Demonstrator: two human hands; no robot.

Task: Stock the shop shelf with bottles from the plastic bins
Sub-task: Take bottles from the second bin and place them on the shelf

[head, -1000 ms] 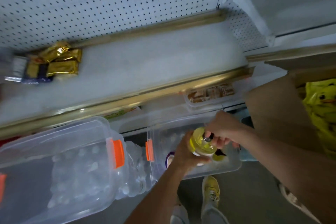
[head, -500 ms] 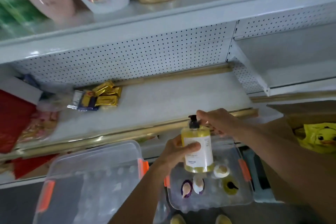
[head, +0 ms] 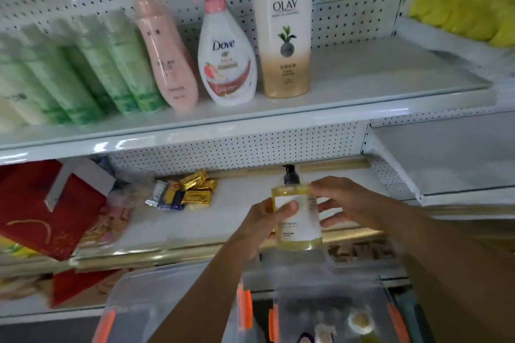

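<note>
The left hand [head: 267, 220] is gripping the yellow pump bottle [head: 297, 214] from its left side — thumb lying across the white label, the other fingers hidden behind it. The right hand [head: 348, 203] is sitting against the bottle's right side with fingers spread apart, fingertips touching the shoulder and label edge rather than clamping. The bottle is standing upright in the air in front of the lower shelf [head: 237, 220], above the clear plastic bin [head: 328, 312] — its black pump pointing up. On the upper shelf [head: 362, 75], a Dove bottle [head: 227, 56] and an Olay bottle [head: 287, 39] are standing side by side.
</note>
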